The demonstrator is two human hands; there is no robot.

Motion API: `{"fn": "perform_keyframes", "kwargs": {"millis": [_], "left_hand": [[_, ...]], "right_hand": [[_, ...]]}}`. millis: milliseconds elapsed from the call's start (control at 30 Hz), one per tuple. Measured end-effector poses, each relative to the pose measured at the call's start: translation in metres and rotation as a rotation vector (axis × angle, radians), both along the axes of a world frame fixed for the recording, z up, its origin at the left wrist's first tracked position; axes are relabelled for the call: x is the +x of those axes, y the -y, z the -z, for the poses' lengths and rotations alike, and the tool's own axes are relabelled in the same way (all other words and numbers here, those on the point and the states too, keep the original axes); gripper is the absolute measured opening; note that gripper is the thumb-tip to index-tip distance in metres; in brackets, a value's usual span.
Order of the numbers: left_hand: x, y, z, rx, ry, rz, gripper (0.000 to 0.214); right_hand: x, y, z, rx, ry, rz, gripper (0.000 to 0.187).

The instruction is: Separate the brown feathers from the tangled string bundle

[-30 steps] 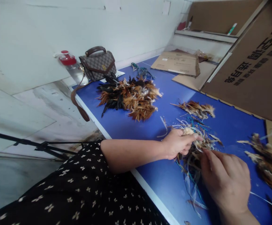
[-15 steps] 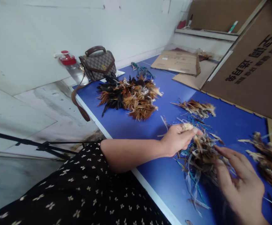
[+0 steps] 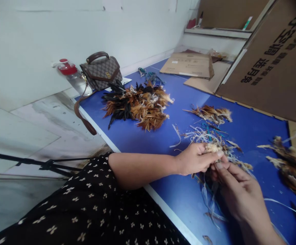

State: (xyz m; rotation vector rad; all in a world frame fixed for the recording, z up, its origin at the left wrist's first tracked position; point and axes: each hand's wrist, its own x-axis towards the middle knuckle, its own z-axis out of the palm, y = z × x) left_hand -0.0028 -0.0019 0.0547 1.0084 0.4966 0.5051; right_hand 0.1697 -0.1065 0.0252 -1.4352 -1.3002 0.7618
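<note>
My left hand (image 3: 197,158) is closed around a small bunch of feathers (image 3: 213,148), its pale fluffy end showing above the thumb. Against it, my right hand (image 3: 240,189) pinches with thumb and fingers; what lies between those fingertips is hidden. Below and around both hands spread tangled white plastic strips (image 3: 201,134), teal strings (image 3: 209,129) and loose feather scraps. Just beyond lies a small row of brown feathers (image 3: 210,114). A larger pile of brown and black feather bunches (image 3: 140,105) rests farther left on the blue table (image 3: 148,143).
More brown feathers (image 3: 293,166) lie at the right. A handbag (image 3: 102,73) and a red-lidded bottle (image 3: 74,76) stand at the back left. Flat cardboard (image 3: 188,64) and a large cardboard panel (image 3: 270,71) border the far side. Blue-green strings (image 3: 151,76) lie near the wall.
My right hand has moved left and up to meet my left hand, and its spread fingers have closed. My left hand still holds the feather bunch. The view has shifted slightly.
</note>
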Motion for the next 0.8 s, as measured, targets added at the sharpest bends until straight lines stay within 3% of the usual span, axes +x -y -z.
{"fn": "perform_keyframes", "kwargs": {"millis": [100,267,400,500,600,700,800], "left_hand": [[0.000,0.000,0.005,0.070,-0.020,0.001,0.040],[0.001,-0.005,0.008,0.232,-0.053,-0.242,0.034],[0.007,-0.011,0.006,-0.002,0.062,-0.334,0.035],[0.010,-0.012,0.002,-0.051,0.095,-0.372,0.029],[0.008,-0.012,-0.004,-0.072,0.073,-0.404,0.028],[0.006,-0.013,-0.009,-0.122,0.033,-0.405,0.031],[0.005,-0.014,-0.010,-0.147,0.023,-0.396,0.033]], "right_hand": [[-0.004,-0.001,-0.002,-0.110,-0.190,-0.008,0.049],[-0.016,0.000,-0.016,-0.183,-0.080,0.002,0.057],[-0.005,0.005,-0.033,-0.150,0.117,-0.090,0.053],[0.028,0.014,-0.038,-0.018,0.317,0.102,0.041],[0.065,0.022,-0.029,0.053,0.484,0.289,0.034],[0.084,0.022,-0.009,0.066,0.653,0.243,0.043],[0.086,0.015,0.010,0.087,0.789,0.212,0.050]]}}
